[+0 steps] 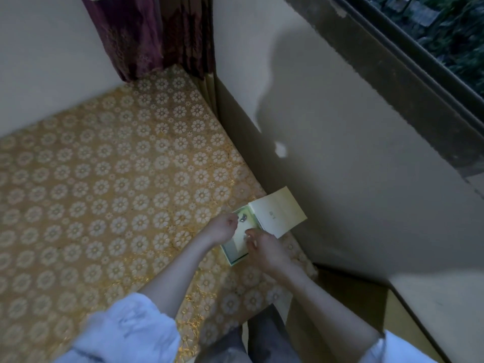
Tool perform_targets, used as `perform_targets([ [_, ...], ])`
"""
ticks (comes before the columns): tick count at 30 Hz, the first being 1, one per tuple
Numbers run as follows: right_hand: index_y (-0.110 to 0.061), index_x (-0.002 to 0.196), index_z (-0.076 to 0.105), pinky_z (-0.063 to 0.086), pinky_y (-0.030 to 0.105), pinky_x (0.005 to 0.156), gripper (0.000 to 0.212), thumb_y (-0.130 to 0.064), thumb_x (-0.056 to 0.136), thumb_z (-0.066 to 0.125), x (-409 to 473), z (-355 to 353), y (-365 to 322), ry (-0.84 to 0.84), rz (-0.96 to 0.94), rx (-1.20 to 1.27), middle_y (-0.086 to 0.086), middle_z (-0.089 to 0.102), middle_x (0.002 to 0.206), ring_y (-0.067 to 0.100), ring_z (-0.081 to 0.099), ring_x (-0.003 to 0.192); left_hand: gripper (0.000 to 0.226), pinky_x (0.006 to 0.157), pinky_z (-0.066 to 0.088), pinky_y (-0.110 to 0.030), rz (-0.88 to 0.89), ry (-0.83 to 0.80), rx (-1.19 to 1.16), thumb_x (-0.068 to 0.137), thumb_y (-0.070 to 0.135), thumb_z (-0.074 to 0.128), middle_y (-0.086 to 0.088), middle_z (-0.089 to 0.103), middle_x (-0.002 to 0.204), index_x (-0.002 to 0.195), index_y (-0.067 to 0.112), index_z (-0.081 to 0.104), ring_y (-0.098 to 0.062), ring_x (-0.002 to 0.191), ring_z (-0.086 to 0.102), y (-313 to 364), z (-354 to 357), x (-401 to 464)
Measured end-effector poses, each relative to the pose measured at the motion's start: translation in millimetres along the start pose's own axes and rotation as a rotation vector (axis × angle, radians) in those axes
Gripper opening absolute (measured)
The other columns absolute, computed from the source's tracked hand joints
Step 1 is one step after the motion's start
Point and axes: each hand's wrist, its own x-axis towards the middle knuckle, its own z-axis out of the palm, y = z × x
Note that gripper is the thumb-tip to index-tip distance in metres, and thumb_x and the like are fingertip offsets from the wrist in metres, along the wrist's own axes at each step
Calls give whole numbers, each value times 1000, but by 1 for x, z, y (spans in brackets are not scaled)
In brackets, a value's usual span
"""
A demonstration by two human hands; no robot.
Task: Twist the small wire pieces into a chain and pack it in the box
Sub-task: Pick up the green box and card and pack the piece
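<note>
Floral yellow tablecloth (104, 179) covers the surface beside a pale wall. Small open box (237, 251) sits at its 4 o'clock edge, lid (279, 214) flipped back toward 1 o'clock; metallic wire pieces (242, 219) lie inside. Left hand (222, 227), fingers curled, hovers at the box's 10 o'clock rim; grip unclear. Right hand (263, 248) reaches in from 4 o'clock, fingertips (247, 235) pinched; contents too blurred to tell.

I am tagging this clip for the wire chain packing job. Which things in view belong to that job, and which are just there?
Part of the job:
- small box, open on the table
- its lid, hinged back
- small metal pieces inside the box, too blurred to tell apart
- left hand and right hand at the box

Just there:
- floral tablecloth
- dark red curtain
- window
</note>
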Motion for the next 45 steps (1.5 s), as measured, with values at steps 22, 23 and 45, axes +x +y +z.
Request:
perform_targets([
  [22, -30, 90, 56, 53, 28, 79, 15, -24, 98, 45, -162, 21, 5, -397, -118, 250, 3, 65, 96, 13, 64, 88, 16, 86, 50, -24, -216, 656, -1007, 97, 28, 44, 7, 68, 101, 104, 30, 59, -7, 92, 66, -110, 174, -257],
  [23, -29, 89, 57, 53, 33, 81, 14, -25, 98, 46, -164, 24, 7, -394, -127, 218, 4, 65, 96, 15, 64, 88, 16, 85, 50, -25, -227, 677, -1034, 97, 26, 44, 6, 68, 100, 104, 28, 59, -8, 92, 66, -111, 184, -262],
  [45, 4, 98, 56, 46, 49, 87, 27, -19, 100, 41, -246, 218, -118, -533, -140, 10, 29, 59, 104, 41, 57, 97, 22, 72, 48, -12, -289, 737, -1064, 100, 22, 40, 2, 66, 103, 112, 17, 58, -7, 91, 63, -299, 207, -416],
])
